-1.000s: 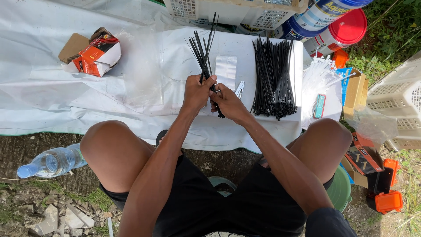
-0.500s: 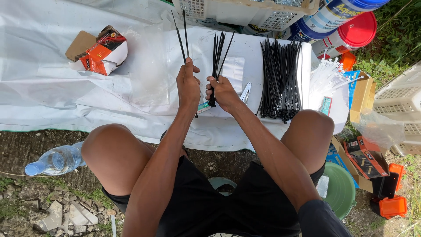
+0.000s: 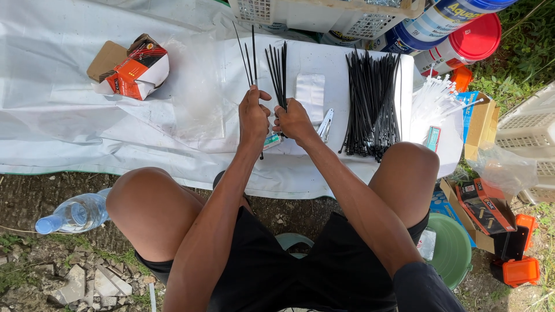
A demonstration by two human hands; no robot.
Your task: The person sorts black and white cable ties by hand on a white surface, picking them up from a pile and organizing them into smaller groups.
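So both hands are up over the bench (image 3: 69, 115) sorting black cable ties.

From where I'm watching, my left hand (image 3: 254, 115) has its fingers pinched tight on a few thin ties (image 3: 250, 55) that fan upward, and my right hand (image 3: 295, 120) is closed around a thicker bunch (image 3: 278, 69) just beside them. Both hands nearly touch over the white sheet. Off to the right lies a big pile of black ties (image 3: 370, 104), with an orange box (image 3: 136, 66) well to the left.
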